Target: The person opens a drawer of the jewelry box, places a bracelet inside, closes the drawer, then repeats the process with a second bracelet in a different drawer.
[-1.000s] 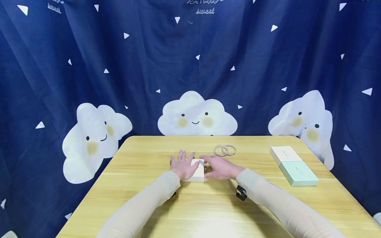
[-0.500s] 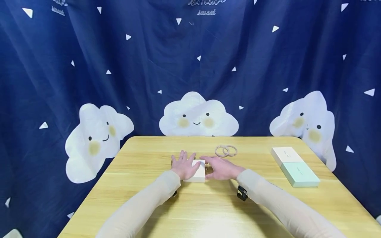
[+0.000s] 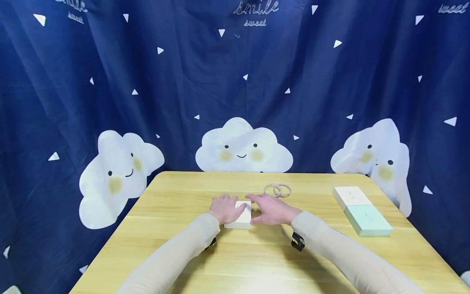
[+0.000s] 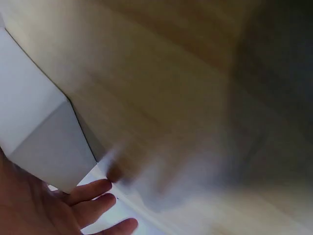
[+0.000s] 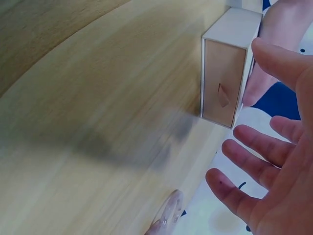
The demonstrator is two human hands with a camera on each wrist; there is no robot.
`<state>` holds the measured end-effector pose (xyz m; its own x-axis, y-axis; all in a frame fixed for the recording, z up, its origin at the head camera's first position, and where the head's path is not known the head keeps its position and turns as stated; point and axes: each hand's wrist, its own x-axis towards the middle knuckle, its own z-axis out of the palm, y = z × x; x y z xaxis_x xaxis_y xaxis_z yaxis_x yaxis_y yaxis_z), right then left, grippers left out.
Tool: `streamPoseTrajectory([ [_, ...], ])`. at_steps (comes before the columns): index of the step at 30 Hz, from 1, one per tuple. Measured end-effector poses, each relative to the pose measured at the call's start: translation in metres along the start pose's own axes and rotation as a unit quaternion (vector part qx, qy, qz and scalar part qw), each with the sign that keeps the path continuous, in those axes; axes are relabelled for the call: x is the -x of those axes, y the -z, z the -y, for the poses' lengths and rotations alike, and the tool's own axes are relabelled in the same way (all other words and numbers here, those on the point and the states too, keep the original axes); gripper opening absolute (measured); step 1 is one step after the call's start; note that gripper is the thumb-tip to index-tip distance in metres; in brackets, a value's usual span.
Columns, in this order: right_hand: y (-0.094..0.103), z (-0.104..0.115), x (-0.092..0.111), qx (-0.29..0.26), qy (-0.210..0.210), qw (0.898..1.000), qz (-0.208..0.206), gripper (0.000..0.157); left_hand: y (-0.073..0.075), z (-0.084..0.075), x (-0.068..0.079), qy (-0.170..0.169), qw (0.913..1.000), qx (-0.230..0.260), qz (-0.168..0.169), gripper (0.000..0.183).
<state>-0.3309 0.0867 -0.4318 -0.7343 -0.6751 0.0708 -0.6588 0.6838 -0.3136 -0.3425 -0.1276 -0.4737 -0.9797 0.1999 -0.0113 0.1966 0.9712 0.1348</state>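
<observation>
Folded fingers of left hand (image 3: 225, 210) down at white box (image 3: 245, 218): spread long toward 11 and 12 o'clock in both earlier head shots, now bent, drawn closer together, reading much shorter. Tilted head view slightly up, so shifted table (image 3: 238, 255) and middle printed cloud (image 3: 244, 149) lower in frame. Brought whole "smile" lettering (image 3: 256, 7) on blue curtain (image 3: 176, 81) into view at 12 o'clock, cut off before. Also uncovered legible "sweet" print (image 3: 453, 8) at 2 o'clock, mere sliver previously.
</observation>
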Motion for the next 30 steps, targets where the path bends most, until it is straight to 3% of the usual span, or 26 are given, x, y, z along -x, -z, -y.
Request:
streamPoseTrajectory([
  [8,-0.003,0.002,0.003,0.009,0.004,1.000,-0.005,0.088,0.009,-0.006,0.001,-0.044,0.9966,-0.032,-0.061,0.065],
  [13,0.000,0.004,0.002,0.013,0.007,1.000,-0.007,0.088,0.014,-0.006,-0.001,-0.059,0.9930,-0.060,-0.082,0.062],
  [22,0.002,0.006,0.002,0.012,-0.001,1.000,0.003,0.098,0.028,0.001,0.008,-0.059,0.9947,-0.047,-0.069,0.060],
  [26,0.001,0.007,0.002,0.013,-0.003,1.000,0.009,0.102,0.033,0.006,0.015,-0.080,0.9941,-0.039,-0.061,0.067],
  [30,-0.003,0.008,0.000,0.014,0.003,1.000,0.012,0.106,0.038,0.008,0.024,-0.105,0.9938,-0.025,-0.027,0.075],
])
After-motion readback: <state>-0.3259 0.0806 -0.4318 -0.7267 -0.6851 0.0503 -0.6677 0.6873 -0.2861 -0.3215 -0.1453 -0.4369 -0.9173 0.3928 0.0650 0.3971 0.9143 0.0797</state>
